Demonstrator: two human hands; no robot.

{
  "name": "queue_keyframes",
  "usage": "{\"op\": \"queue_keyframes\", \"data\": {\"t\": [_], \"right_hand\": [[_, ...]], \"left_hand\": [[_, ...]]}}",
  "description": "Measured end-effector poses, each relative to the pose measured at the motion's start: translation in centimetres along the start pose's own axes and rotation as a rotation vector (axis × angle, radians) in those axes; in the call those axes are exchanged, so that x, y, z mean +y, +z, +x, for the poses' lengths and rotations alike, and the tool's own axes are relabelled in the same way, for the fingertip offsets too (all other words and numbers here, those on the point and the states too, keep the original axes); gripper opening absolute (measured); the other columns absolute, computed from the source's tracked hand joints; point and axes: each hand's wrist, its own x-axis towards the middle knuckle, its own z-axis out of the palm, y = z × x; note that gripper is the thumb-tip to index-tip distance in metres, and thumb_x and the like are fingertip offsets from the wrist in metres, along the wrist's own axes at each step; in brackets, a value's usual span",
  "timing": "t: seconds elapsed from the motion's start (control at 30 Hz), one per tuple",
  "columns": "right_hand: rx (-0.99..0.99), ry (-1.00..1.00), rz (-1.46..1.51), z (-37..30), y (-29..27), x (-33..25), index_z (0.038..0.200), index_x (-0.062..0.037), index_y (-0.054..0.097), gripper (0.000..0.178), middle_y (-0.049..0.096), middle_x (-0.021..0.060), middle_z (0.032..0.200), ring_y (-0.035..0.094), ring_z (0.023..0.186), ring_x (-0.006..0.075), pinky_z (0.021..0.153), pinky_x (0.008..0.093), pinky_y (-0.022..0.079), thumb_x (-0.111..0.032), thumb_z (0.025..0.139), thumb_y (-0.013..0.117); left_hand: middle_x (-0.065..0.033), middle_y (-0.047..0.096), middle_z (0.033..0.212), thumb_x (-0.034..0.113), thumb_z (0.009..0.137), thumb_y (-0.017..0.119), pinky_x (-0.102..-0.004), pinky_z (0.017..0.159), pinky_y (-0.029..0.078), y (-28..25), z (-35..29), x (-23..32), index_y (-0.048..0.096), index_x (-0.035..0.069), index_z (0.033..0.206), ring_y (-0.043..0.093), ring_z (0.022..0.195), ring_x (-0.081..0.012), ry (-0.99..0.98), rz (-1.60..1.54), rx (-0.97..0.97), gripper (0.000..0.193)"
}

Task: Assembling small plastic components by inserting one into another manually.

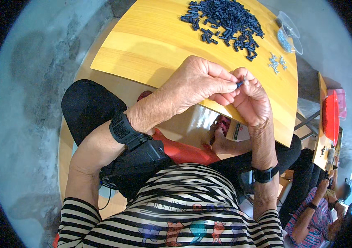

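Note:
Both my hands meet above the near edge of the yellow table, fingertips almost touching. Between the thumb and forefinger of my left hand (pixel 207 80) is a small dark plastic part (pixel 239 84), mostly hidden by the fingers. My right hand (pixel 253 99) is closed at the other end of it, thumb and forefinger pinched together; whether they grip the part itself or something tiny against it is hidden. Beyond my hands lies a large heap of black plastic parts (pixel 229 20). To its right are small silver screws (pixel 274 64) in a loose cluster.
A clear plastic tub (pixel 285 39) with more small metal pieces stands at the right edge of the yellow table (pixel 139 49). Farther right, a person (pixel 312 215) sits by another table with a red tray (pixel 331 118). A grey wall is on the left.

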Motion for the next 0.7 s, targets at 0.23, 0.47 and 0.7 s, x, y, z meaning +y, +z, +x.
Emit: {"op": "queue_keyframes", "data": {"t": [0.23,0.47,0.7], "right_hand": [[0.009,-0.019,-0.010,0.0,-0.1,0.1,0.100,-0.0025,0.057,0.016,0.062,0.0057,0.088,0.060,0.074,0.0134,0.072,0.0311,0.052,-0.014,0.089,0.057],[0.077,-0.034,-0.042,-0.1,0.4,0.1,0.100,-0.0026,0.058,0.016,0.062,0.0060,0.088,0.060,0.073,0.0137,0.071,0.0303,0.052,-0.013,0.089,0.057],[0.128,-0.130,-0.264,-0.6,1.8,-0.7,0.102,-0.0009,0.060,0.018,0.064,0.0069,0.090,0.061,0.073,0.0136,0.070,0.0273,0.051,-0.012,0.087,0.060]], "left_hand": [[-0.0114,0.068,0.085,0.014,0.084,0.065,-0.0254,0.066,0.056,-0.1,0.2,0.0,0.066,-0.002,0.099,0.066,0.071,-0.0137,-0.015,-0.005,0.008,0.022],[-0.0126,0.068,0.084,0.013,0.083,0.066,-0.0242,0.064,0.055,-0.2,0.3,0.2,0.064,-0.006,0.099,0.066,0.070,-0.0150,0.032,0.129,-0.005,0.025],[-0.0114,0.067,0.083,0.016,0.083,0.066,-0.0255,0.066,0.055,-0.6,0.4,0.3,0.064,-0.005,0.099,0.066,0.072,-0.0155,-0.032,-0.048,-0.070,0.026]]}}
